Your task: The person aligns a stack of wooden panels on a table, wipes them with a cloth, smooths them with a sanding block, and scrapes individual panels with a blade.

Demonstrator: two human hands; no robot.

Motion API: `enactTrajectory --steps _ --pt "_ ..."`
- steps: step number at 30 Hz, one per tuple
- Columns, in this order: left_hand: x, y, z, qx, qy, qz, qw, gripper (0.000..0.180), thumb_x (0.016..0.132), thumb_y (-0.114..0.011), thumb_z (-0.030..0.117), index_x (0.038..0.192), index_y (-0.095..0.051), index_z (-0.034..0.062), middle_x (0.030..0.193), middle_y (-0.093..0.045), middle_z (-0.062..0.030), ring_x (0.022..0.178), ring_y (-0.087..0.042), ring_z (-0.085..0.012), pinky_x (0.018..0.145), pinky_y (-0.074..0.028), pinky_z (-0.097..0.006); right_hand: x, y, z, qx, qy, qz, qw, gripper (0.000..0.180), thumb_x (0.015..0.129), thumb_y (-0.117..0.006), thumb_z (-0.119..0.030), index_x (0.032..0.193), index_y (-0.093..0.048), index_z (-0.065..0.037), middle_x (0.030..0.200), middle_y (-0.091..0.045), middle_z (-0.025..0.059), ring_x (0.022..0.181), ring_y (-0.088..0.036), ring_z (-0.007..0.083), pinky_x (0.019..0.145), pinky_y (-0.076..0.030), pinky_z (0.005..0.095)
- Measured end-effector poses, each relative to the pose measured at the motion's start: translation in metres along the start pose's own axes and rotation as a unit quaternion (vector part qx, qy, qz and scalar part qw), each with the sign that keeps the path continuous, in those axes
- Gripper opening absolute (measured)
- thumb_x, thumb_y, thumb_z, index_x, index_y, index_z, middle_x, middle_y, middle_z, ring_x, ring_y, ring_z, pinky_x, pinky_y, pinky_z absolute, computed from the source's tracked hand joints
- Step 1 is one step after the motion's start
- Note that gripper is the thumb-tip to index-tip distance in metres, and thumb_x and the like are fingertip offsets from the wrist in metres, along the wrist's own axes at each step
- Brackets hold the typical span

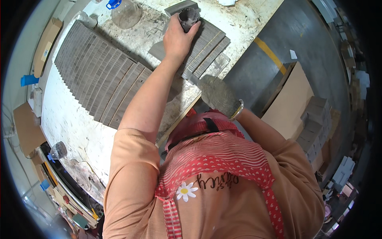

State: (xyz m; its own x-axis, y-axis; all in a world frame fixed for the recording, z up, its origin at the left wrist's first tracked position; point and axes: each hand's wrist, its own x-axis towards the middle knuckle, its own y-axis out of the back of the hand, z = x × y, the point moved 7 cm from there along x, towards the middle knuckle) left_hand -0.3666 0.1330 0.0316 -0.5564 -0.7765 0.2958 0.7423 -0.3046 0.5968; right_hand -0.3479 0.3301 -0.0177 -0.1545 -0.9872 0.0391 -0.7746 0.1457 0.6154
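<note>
My bare left hand is wrapped round a dark, stained cup, its open top facing up. The cup is over a small pile of grey wood-grain boards near the table's right edge. My right hand, in a dirty grey-green work glove, is at the near corner of these boards. Its fingers are closed on a small greyish thing that pokes out toward the boards; its kind is hard to make out. Left of my forearm, a long fanned row of similar grey boards lies overlapped.
The boards lie on a stained white table. At its far side stands a clear jug with a blue cap; a clear bottle is at the left edge. Right of the table are cardboard and stacked grey boxes on the floor.
</note>
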Motion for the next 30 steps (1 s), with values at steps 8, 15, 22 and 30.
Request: enactTrajectory --steps 8,15,22,30 --pt "0.001 0.001 0.002 0.008 0.01 -0.005 1.0 0.063 0.078 -0.072 0.044 0.121 -0.048 0.0041 0.105 -0.065 -0.0189 0.097 -0.063 -0.0377 0.084 -0.049 -0.044 0.012 0.065 0.023 -0.444 0.045 0.066 0.892 0.069 0.078 -0.055 -0.009 0.143 -0.034 -0.004 0.081 -0.053 0.0098 0.077 -0.054 0.025 0.068 -0.047 0.0352" --pt "0.001 -0.002 0.002 0.005 0.022 -0.007 1.0 0.062 0.078 -0.072 0.044 0.12 -0.049 0.0047 0.104 -0.066 -0.0182 0.097 -0.063 -0.0371 0.084 -0.049 -0.043 0.011 0.033 0.016 -0.363 0.001 0.006 0.932 0.06 0.076 -0.057 -0.01 0.135 -0.044 -0.009 0.087 -0.056 0.0082 0.08 -0.055 0.0215 0.069 -0.048 0.0343" --pt "0.0 0.001 0.0 0.002 -0.003 -0.003 1.0 0.063 0.08 -0.07 0.046 0.121 -0.048 0.0037 0.1 -0.067 -0.0204 0.094 -0.064 -0.0371 0.083 -0.048 -0.042 0.002 0.05 -0.033 -0.174 0.094 0.065 0.978 0.059 0.078 -0.055 -0.007 0.137 -0.047 -0.008 0.088 -0.056 0.0098 0.081 -0.057 0.025 0.073 -0.05 0.0362" --pt "0.0 -0.001 0.006 -0.008 0.005 -0.016 1.0 0.061 0.079 -0.071 0.043 0.119 -0.049 0.0032 0.104 -0.066 -0.0176 0.097 -0.063 -0.0361 0.084 -0.048 -0.043 0.021 0.057 0.029 -0.019 -0.148 0.009 0.989 0.045 0.084 -0.052 -0.003 0.129 -0.052 -0.007 0.095 -0.059 0.0148 0.083 -0.059 0.0284 0.073 -0.051 0.0383"
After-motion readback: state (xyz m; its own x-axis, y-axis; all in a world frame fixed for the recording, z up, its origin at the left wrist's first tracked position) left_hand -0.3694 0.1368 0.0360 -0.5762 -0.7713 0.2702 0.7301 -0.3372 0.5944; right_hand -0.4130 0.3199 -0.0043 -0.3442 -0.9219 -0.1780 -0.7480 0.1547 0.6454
